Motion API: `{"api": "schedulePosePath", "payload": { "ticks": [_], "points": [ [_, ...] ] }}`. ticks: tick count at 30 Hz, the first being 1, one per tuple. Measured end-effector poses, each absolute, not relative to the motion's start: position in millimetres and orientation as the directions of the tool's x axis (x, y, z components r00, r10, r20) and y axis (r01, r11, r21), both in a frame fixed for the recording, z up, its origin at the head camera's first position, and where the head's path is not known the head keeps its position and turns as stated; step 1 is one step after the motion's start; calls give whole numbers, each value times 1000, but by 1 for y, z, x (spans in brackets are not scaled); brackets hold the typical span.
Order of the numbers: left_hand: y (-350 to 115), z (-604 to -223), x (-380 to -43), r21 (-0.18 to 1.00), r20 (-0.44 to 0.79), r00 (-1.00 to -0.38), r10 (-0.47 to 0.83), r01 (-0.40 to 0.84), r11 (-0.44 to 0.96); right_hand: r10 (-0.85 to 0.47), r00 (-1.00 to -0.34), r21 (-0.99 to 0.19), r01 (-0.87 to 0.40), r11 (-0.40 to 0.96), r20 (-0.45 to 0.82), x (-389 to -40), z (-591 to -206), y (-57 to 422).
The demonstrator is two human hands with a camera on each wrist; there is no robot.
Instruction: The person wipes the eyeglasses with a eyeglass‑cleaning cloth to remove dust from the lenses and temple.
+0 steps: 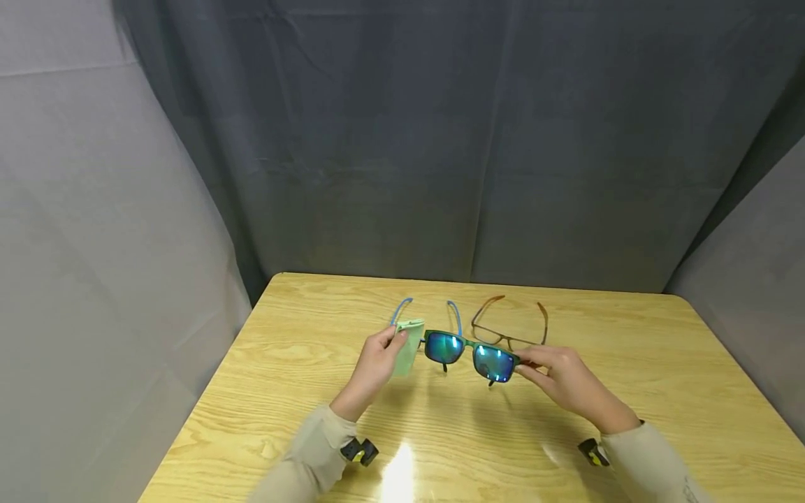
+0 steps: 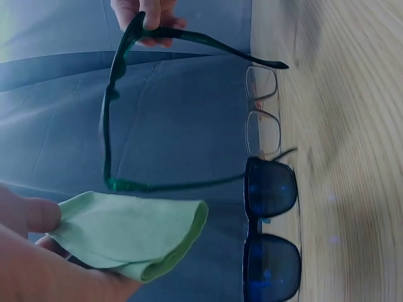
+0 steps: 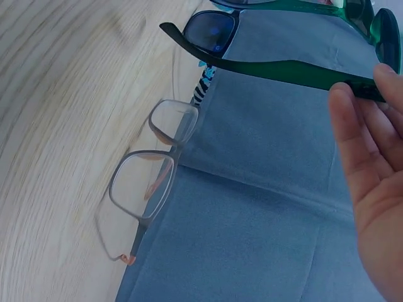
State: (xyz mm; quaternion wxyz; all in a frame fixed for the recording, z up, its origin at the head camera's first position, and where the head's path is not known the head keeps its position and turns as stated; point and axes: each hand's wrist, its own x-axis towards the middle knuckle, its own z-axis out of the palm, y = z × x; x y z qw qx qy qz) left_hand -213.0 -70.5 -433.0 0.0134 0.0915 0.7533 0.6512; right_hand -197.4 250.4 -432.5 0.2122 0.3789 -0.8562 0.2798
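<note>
Sleeves come nearest in the head view, table beneath. Left hand pinches a folded green cloth, thumb laid over it; right hand grips the sunglasses at their right end, held up between the two hands, mirrored lenses turned toward me. Long axis runs across, right end a little lower; free left end points at the cloth, just beside it. I judge any next move hangs on that: cloth straight left of the left lens, left hand nearer to that lens than the right hand is. Behind lie a blue pair and, to its right, a clear pair. Left wrist view: cloth held between thumb and fingers, folded edge away from the palm; sunglasses near it, not touching by my reading, arms unfolded and reaching out toward the other two pairs. Right wrist view: I see thumb and fingertips closed on the sunglasses near the hinge, one green arm stretching away from them; clear pair rests on the table apart from the hand, blue pair beyond, partly covered by the green arm.
</note>
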Motion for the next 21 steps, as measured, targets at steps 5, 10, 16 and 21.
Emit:
{"api": "schedulePosePath", "payload": {
  "ticks": [5, 10, 16, 21],
  "points": [
    [-60, -432, -210, 962, 194, -976, 101, 210, 174, -518, -637, -346, -759, 552, 571, -197, -433, 246],
    [-54, -435, -207, 872, 373, -915, 152, 402, 279, -499, -652, -372, -747, 551, 571, -196, -431, 241],
    [-51, -440, -200, 657, 521, -810, 268, 581, 481, -470, -675, -411, -728, 549, 569, -194, -428, 238],
    [-53, -445, -198, 496, 628, -713, 311, 675, 547, -462, -673, -440, -734, 518, 578, -195, -427, 237]
  ]
}}
